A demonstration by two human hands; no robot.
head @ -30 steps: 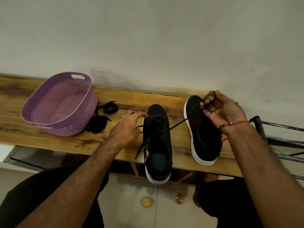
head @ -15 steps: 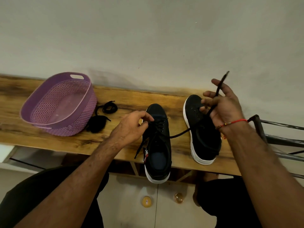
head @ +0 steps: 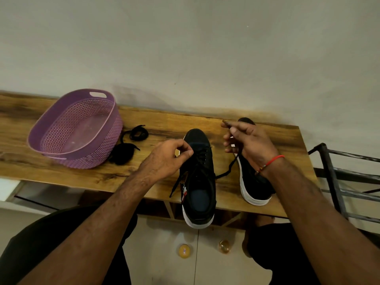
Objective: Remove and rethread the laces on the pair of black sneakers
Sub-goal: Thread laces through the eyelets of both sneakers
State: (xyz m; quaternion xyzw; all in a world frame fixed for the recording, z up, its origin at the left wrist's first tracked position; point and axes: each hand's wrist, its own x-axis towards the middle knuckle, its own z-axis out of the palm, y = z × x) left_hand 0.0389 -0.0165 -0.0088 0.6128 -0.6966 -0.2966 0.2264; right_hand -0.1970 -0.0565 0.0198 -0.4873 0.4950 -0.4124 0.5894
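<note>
1. Black lace (head: 227, 171) runs from the laced sneaker (head: 198, 182) in the middle of the wooden bench (head: 287, 136) up into my right hand (head: 249, 145), whose fingers are curled around its free end, pinching it.
2. My left hand (head: 170, 157) pinches at the eyelet row on that same shoe, fingertips closed on a lace strand there, I judge; the other free end (head: 174, 186) dangles off the shoe's left side.
3. Second sneaker (head: 255, 188) sits just beside it on the right, partly under my right wrist, no lace showing in it.
4. Spare laces (head: 127, 147) lie bundled next to the purple basket (head: 76, 128).
5. To do this well: I steady the eyelet with the left, aim the tip square, pull the slack through evenly, no twist.
6. Against half a second ago: my right hand has dropped and come in toward the shoe, the lace now sags where it ran taut, and its tip no longer sticks up above my fingers.
</note>
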